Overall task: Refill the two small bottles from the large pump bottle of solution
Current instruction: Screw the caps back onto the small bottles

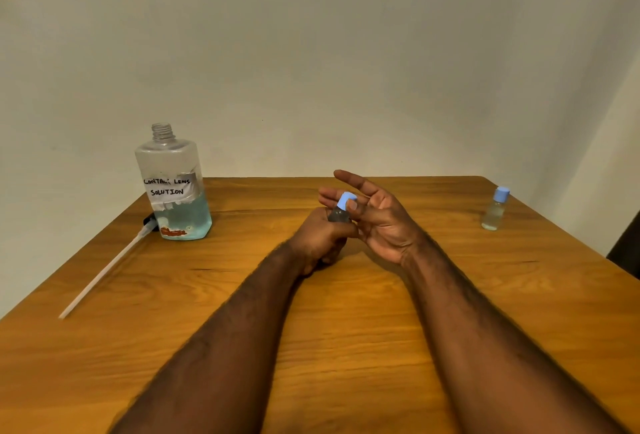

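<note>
Head | my left hand [320, 243] clamps small clear bottle [337, 215], right hand [377, 222] pinches its blue cap [346, 201] | large clear bottle [173, 188] left, pump out | blue-capped twin [495, 210] far right, likely pending

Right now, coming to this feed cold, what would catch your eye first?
The two hands at mid-table: the left hand grips a small bottle while the right hand pinches its blue cap. At the far left stands the big bottle, neck open, its pump lying on the table beside it; a second small bottle stands capped at the far right.
</note>
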